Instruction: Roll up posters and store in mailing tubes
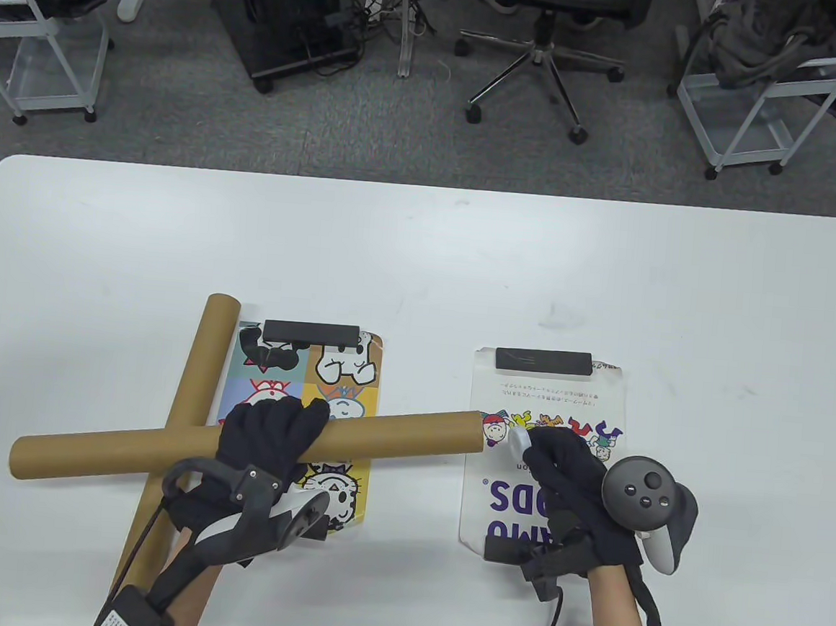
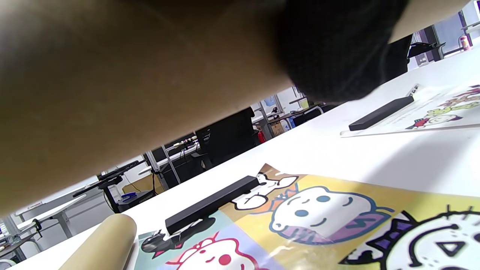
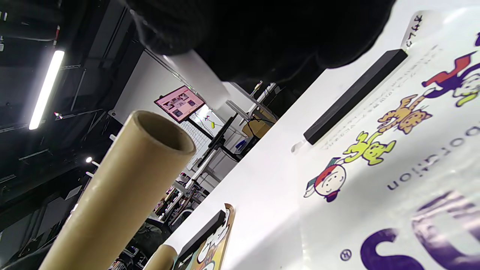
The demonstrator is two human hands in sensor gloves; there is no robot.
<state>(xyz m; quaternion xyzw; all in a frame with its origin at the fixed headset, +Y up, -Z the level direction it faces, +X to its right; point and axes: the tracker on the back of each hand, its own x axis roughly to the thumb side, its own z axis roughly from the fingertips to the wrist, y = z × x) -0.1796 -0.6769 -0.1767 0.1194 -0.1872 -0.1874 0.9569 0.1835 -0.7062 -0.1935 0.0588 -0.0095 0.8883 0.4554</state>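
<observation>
Left hand (image 1: 271,435) I've got wrapped round raised tube (image 1: 248,444), open end just beside white poster (image 1: 544,453), w/ right hand (image 1: 564,476) closed on small white piece, prob the cap, above that poster; 2nd tube (image 1: 196,382) lies left.

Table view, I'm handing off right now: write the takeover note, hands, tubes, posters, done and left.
Left hand grips the raised tube mid-length, its open end toward the right.
Right hand holds a small white piece, likely its cap, by that end.
Second tube lies on the table, under the raised one.
Cartoon poster and white poster lie flat, each under a black bar.
Done: tube apparently uncapped. Left: roll and store both posters.
</observation>
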